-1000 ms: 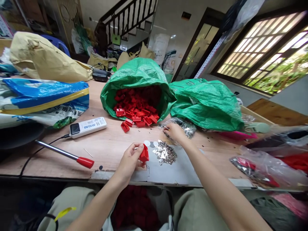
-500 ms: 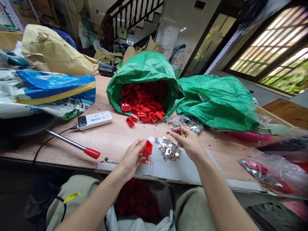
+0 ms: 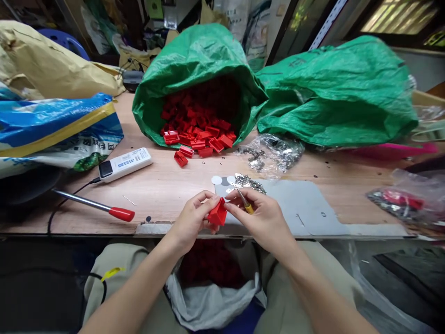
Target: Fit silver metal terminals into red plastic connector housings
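My left hand [image 3: 194, 220] is closed round a small red plastic part [image 3: 218, 214] at the table's near edge. My right hand [image 3: 259, 218] pinches against the same part and carries a thin tool with a yellow handle [image 3: 244, 202]; whether a small metal piece sits at its fingertips I cannot make out. Just behind the hands lies a heap of small shiny metal pieces [image 3: 248, 182] on a grey sheet [image 3: 302, 208]. Further back, an open green bag [image 3: 194, 60] spills several red parts [image 3: 200, 127] onto the table.
A second green bag [image 3: 337, 88], a clear bag of metal pieces [image 3: 274, 155], a white remote [image 3: 125, 163], a red-handled rod [image 3: 93, 206] and a blue sack [image 3: 52, 130] lie on the wooden table [image 3: 163, 185]. A bag holding red parts [image 3: 212, 273] sits in my lap.
My right hand came back from the clear bag of metal pieces to the red part in my left hand. The view has tilted down toward the table's edge.
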